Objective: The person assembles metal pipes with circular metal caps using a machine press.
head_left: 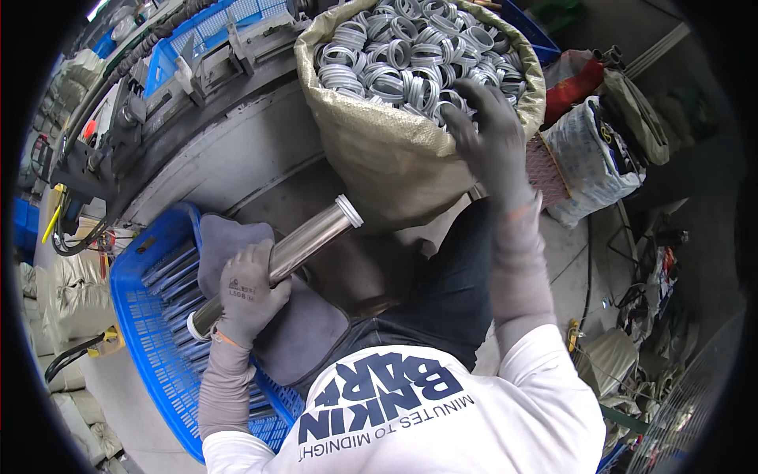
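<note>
A shiny metal tube point(312, 238) is gripped round its middle by my gloved left hand point(254, 291), above the grey cloth point(304, 336) on my lap. Whitish rings sit at both of its ends, the upper ring point(347, 212) pointing toward the sack. My gloved right hand point(496, 142) is over the near right rim of a woven sack point(379, 158), its fingers spread and bent, slightly blurred. Grey-white plastic-looking rings point(418, 59) fill that sack to the top. Nothing shows between the right fingers, though their tips are close to the rings.
To my left a blue plastic basket point(150, 371) holds several metal tubes point(170, 288). A metal machine frame point(166, 118) runs along the far left, with another blue crate point(209, 35) behind it. Right of the sack stand a white bag point(584, 154) and a red bundle point(570, 87).
</note>
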The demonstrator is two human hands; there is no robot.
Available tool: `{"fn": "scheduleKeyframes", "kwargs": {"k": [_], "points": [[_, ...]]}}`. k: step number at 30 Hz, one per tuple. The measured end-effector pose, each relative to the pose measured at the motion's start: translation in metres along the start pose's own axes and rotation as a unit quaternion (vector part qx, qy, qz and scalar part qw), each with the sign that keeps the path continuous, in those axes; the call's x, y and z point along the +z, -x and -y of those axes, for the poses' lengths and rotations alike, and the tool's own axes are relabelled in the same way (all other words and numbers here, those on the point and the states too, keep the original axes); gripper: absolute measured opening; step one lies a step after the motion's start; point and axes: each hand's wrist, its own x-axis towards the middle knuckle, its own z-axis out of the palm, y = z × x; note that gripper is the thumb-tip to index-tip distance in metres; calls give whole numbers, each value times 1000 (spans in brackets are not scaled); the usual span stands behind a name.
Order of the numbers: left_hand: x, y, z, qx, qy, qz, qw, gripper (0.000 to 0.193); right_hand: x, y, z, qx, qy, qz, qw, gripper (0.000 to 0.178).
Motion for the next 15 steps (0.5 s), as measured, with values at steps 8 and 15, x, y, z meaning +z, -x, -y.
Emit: {"fn": "scheduleKeyframes", "kwargs": {"k": [8, 15], "points": [[8, -1, -3, 11, -34, 12, 999, 55, 23, -58, -30, 52, 250, 325, 911, 51], [6, 3, -2, -17, -19, 39, 999, 60, 6, -54, -42, 78, 153, 254, 952, 43]]}}
